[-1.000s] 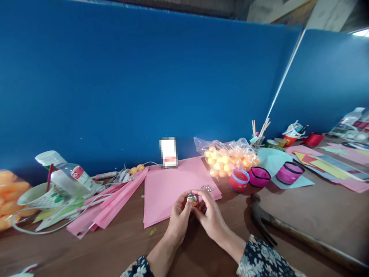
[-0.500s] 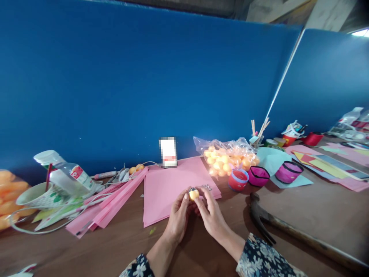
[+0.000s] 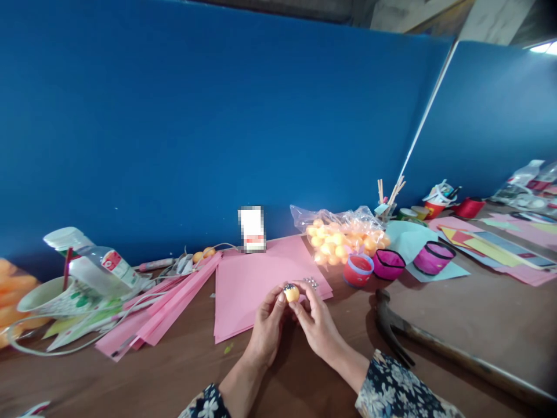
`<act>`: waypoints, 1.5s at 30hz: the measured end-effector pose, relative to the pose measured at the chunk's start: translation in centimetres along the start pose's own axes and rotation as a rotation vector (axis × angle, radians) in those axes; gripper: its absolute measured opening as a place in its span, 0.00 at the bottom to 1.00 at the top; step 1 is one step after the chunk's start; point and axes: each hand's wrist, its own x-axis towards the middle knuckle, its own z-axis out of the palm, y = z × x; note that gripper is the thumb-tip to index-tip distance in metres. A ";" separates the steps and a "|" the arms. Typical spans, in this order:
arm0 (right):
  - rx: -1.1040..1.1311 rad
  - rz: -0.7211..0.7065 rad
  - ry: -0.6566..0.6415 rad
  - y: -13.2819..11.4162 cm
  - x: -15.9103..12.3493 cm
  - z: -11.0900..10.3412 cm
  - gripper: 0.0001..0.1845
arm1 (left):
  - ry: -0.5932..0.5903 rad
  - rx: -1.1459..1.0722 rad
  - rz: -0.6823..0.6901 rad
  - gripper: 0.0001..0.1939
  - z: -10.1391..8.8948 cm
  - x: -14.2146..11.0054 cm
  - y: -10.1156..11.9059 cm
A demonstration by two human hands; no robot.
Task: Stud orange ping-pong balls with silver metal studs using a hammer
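Between both hands, over the near edge of the pink paper sheets, is a small orange-yellow ball with dark and shiny bits on its top. My left hand pinches it from the left, thumb against its side. From the right, my right hand grips it with thumb and index finger. The lower fingers of both hands are partly hidden beneath the ball. Just behind my right fingertips, a little heap of small shiny beads lies on the pink paper.
A clear bag of orange balls stands behind, near a red cup and magenta fabric rings. A hammer lies at right. Pink strips, a plastic bottle and a white cable crowd the left.
Both hands keep hold of the ball, which seems slightly turned, with more of its dark top showing. The whole view has shifted a little.
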 end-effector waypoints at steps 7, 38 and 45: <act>-0.018 -0.018 0.055 -0.1 0.0 -0.1 0.16 | 0.043 -0.021 -0.007 0.19 -0.4 0.1 -0.4; -1.223 0.064 -0.070 3.6 -8.9 -22.7 0.20 | 0.043 0.027 -0.044 0.23 0.1 -0.1 0.5; -1.027 0.145 -0.080 4.0 -9.0 -21.4 0.15 | 0.025 0.083 0.055 0.21 -0.4 0.2 -0.4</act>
